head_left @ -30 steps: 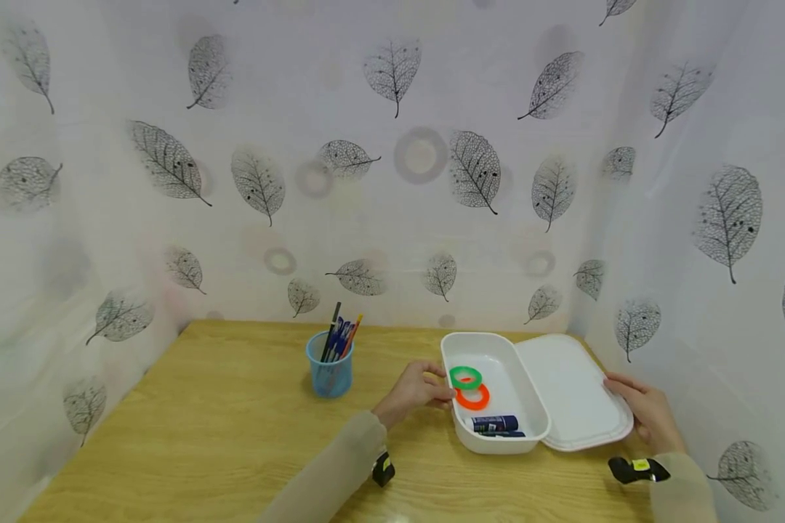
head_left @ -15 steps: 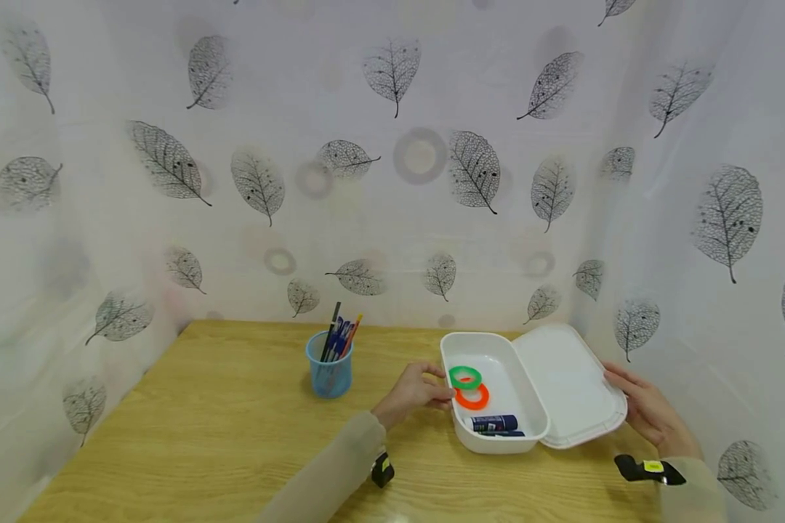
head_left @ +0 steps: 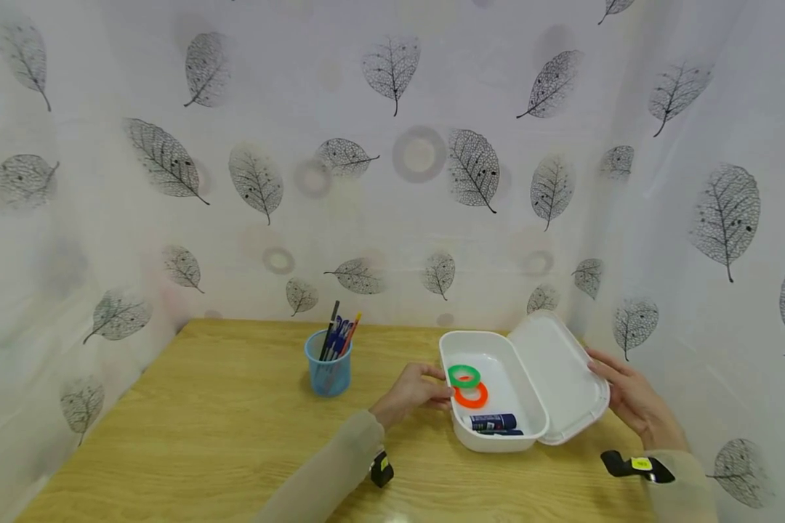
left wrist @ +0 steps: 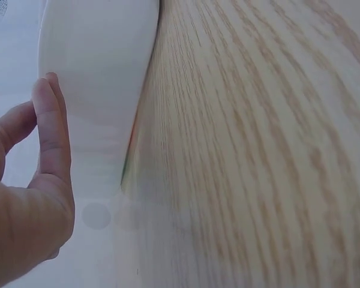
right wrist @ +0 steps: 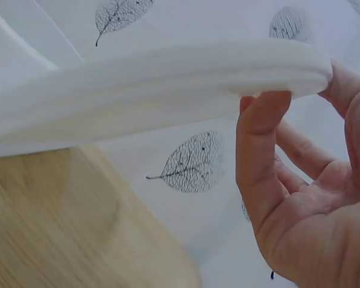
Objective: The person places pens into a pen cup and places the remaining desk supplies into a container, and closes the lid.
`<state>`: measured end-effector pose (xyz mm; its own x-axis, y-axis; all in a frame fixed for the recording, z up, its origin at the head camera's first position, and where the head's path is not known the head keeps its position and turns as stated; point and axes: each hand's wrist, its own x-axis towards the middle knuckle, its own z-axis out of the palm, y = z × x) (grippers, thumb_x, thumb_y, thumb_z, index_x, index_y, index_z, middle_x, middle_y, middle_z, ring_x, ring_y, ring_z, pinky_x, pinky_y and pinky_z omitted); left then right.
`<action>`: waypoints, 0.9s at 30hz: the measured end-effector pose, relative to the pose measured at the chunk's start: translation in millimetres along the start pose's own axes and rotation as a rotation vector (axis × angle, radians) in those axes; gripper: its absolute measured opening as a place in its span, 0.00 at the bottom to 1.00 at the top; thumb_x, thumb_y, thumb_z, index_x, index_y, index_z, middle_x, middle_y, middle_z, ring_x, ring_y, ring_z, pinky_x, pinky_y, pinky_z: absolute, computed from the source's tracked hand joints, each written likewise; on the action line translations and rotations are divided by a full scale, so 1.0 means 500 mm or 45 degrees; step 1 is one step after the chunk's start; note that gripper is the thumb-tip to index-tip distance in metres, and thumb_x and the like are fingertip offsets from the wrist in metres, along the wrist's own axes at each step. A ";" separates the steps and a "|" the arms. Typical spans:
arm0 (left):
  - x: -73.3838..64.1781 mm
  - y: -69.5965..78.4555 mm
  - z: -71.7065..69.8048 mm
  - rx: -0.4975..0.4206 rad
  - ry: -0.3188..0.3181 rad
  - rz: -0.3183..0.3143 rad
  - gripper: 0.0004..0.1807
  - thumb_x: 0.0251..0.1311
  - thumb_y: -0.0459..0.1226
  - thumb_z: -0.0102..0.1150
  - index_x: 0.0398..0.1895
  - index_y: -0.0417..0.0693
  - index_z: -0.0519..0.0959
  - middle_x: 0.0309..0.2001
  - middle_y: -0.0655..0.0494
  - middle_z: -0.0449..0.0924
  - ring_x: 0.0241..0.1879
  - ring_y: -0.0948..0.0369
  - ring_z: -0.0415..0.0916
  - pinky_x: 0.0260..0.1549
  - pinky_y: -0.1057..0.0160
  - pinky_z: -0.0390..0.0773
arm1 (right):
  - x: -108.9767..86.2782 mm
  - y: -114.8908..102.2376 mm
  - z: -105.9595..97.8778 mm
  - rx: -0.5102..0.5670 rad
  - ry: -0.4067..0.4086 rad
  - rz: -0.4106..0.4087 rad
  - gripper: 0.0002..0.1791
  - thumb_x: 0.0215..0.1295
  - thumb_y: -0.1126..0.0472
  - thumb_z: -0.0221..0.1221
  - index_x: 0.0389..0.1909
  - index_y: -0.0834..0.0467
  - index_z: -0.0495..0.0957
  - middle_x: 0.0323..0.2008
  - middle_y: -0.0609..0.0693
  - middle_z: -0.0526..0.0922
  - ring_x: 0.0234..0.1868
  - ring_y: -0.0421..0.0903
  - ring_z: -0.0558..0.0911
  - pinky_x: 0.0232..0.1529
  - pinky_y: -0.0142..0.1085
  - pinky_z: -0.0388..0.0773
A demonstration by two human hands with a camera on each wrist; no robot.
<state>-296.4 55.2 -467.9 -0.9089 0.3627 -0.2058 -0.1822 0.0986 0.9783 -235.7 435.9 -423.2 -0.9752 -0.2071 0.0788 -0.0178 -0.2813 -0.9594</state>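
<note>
A white plastic box (head_left: 497,443) stands on the table, its white lid (head_left: 559,370) hinged along the right side and tilted partway up. My left hand (head_left: 411,396) grips the box's left rim, with fingers against the outer wall in the left wrist view. At the lid's far edge, my right hand (head_left: 637,403) pinches it; the right wrist view shows fingers beneath the lid (right wrist: 168,90). Inside the box lie a green tape ring (head_left: 464,376), an orange tape ring (head_left: 472,396) and a dark blue glue stick (head_left: 493,422). A dark, slim item beside the glue stick is partly hidden.
A blue pen cup (head_left: 329,374) holding several pens stands left of the box on the wooden table (head_left: 222,414). A white curtain (head_left: 366,232) with leaf prints hangs behind the table and along both sides.
My right hand has lifted the lid's outer edge and moved it left toward the box, so the lid tilts more steeply. The left hand keeps its place on the rim.
</note>
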 end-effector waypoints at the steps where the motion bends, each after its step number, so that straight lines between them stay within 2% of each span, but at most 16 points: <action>1: -0.001 0.001 0.000 0.006 0.001 -0.002 0.17 0.55 0.30 0.68 0.49 0.36 0.79 0.31 0.45 0.86 0.24 0.58 0.85 0.29 0.61 0.85 | 0.002 -0.002 0.007 -0.017 0.011 -0.013 0.24 0.78 0.70 0.40 0.53 0.45 0.82 0.44 0.44 0.86 0.39 0.42 0.87 0.36 0.34 0.84; 7: -0.006 0.006 0.001 0.008 0.007 -0.023 0.18 0.56 0.31 0.68 0.49 0.37 0.79 0.32 0.46 0.86 0.26 0.57 0.86 0.29 0.62 0.85 | 0.006 -0.020 0.043 -0.122 0.090 -0.053 0.21 0.76 0.69 0.46 0.51 0.44 0.83 0.42 0.43 0.87 0.38 0.41 0.87 0.35 0.33 0.84; 12: -0.005 0.005 -0.001 0.003 0.006 -0.017 0.18 0.56 0.31 0.68 0.49 0.37 0.78 0.31 0.46 0.86 0.25 0.58 0.86 0.29 0.62 0.85 | 0.004 -0.039 0.064 -0.099 0.118 -0.100 0.21 0.74 0.70 0.47 0.50 0.46 0.84 0.41 0.43 0.87 0.37 0.41 0.87 0.34 0.33 0.84; 19: -0.004 -0.002 -0.006 -0.135 -0.063 0.004 0.19 0.57 0.27 0.66 0.51 0.34 0.75 0.33 0.42 0.86 0.23 0.60 0.84 0.31 0.62 0.85 | -0.013 -0.066 0.090 -0.167 0.108 -0.127 0.19 0.75 0.68 0.48 0.50 0.45 0.84 0.41 0.43 0.87 0.37 0.41 0.87 0.33 0.33 0.84; 27: 0.000 -0.004 -0.006 -0.097 -0.059 0.002 0.19 0.58 0.29 0.66 0.51 0.36 0.75 0.33 0.44 0.86 0.25 0.60 0.85 0.30 0.63 0.85 | -0.017 -0.088 0.117 -0.204 0.160 -0.145 0.18 0.73 0.69 0.51 0.49 0.47 0.85 0.43 0.41 0.87 0.37 0.41 0.87 0.33 0.32 0.84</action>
<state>-297.2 52.3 -470.0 -0.8912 0.4055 -0.2036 -0.2106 0.0278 0.9772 -213.9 395.5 -365.7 -0.9845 -0.0616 0.1643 -0.1543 -0.1416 -0.9778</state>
